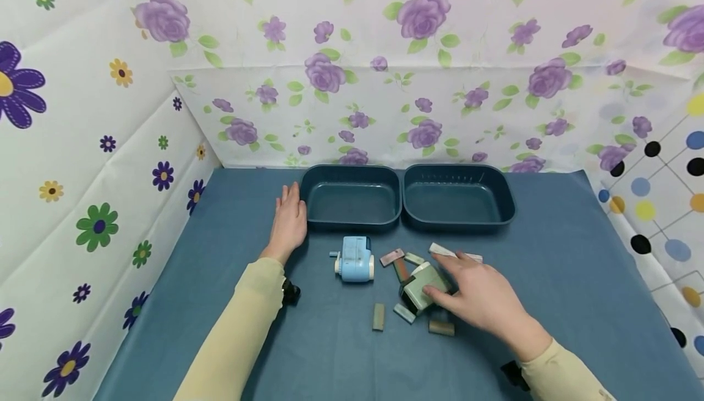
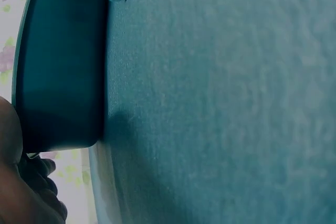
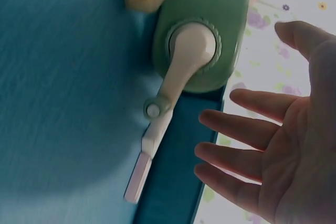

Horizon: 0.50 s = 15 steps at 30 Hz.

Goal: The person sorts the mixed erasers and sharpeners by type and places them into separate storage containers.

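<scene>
Blue tabletop cloth [image 1: 330, 364]: contents and condition

Flower-printed sheeting [image 1: 379, 34] stands behind the cloth; a dotted sheet [image 1: 640, 187] borders it at right. Two dark teal trays are set side by side at the rear edge: left tray [image 1: 352, 227] and right tray [image 1: 459, 227]. Pale yellow sleeves [image 1: 236, 327] cover both forearms.

The left hand [image 1: 288, 220] is at the outer end of the left tray, fingers extended. Whether it presses on the wall cannot be told. The right hand [image 1: 481, 291] reaches in from the right, over the green crank device [image 1: 426, 291], fingers straight and spread apart in the right wrist view. Contact with the device cannot be confirmed.

The green crank device lies in front of the right tray, set askew among small blocks [image 1: 392, 257]. Its cream crank arm [image 3: 181, 69] ends in a green-rimmed knob [image 3: 153, 109]. A light-blue crank device [image 1: 355, 260] stands in front of the left tray, crank to the left.

Blocks noted: pink, reddish brown, olive, brown and pale. One pale block [image 1: 440, 249] is near the right hand's fingertips.
</scene>
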Each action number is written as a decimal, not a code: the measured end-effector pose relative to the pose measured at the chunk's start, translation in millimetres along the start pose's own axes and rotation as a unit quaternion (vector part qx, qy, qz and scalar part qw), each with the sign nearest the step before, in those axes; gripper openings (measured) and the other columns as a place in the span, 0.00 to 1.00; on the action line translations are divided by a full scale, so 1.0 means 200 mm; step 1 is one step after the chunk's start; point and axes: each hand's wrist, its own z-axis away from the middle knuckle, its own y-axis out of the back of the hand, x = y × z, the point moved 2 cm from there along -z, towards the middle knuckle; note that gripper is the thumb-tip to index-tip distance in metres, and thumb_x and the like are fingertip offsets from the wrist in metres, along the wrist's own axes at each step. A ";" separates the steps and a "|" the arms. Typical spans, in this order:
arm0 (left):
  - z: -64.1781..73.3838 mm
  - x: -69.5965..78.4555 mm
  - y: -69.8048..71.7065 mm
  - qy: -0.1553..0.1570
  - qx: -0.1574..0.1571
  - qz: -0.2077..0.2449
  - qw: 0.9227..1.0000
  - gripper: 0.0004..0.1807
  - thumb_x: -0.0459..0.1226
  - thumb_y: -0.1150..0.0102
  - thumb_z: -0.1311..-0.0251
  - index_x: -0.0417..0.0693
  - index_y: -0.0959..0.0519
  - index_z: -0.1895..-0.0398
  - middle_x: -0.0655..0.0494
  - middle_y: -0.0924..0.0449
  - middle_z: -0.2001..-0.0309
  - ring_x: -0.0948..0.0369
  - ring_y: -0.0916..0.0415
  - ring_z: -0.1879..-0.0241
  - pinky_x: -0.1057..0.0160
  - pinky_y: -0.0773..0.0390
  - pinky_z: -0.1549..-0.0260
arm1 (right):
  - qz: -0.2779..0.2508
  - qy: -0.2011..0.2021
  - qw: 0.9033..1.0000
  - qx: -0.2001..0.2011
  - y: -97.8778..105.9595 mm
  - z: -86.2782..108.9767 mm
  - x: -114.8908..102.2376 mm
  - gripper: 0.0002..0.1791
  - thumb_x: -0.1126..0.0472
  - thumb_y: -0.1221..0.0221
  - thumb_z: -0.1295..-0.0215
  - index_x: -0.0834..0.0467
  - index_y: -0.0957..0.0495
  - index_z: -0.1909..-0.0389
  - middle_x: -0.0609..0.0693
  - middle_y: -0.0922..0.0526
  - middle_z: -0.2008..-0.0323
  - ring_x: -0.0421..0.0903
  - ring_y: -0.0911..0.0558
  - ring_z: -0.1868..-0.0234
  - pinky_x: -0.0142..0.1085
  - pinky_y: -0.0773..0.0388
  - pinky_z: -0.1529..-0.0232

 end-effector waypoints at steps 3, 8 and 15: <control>0.00 0.00 0.00 -0.003 0.005 0.001 1.000 0.31 0.36 0.67 0.12 0.33 0.53 0.14 0.35 0.53 0.15 0.45 0.68 0.14 0.44 0.67 0.18 | -0.001 -0.001 1.000 -0.010 -0.02 -0.01 -0.03 0.45 0.25 0.38 0.32 0.53 0.23 0.25 0.60 0.12 0.42 0.68 0.20 0.34 0.66 0.18 0.49; 0.00 0.01 0.00 -0.002 0.011 -0.003 1.000 0.31 0.36 0.66 0.12 0.33 0.52 0.14 0.36 0.53 0.15 0.43 0.65 0.14 0.39 0.66 0.18 | -0.003 0.002 1.000 -0.013 -0.06 -0.02 -0.07 0.51 0.19 0.40 0.36 0.51 0.24 0.24 0.62 0.19 0.33 0.68 0.20 0.34 0.65 0.17 0.50; 0.00 0.01 0.00 -0.008 0.007 -0.028 1.000 0.31 0.36 0.65 0.13 0.32 0.51 0.14 0.37 0.54 0.15 0.40 0.65 0.15 0.35 0.66 0.20 | 0.005 -0.010 1.000 -0.018 -0.10 -0.02 -0.08 0.54 0.21 0.35 0.39 0.53 0.27 0.22 0.65 0.24 0.28 0.68 0.26 0.28 0.67 0.20 0.43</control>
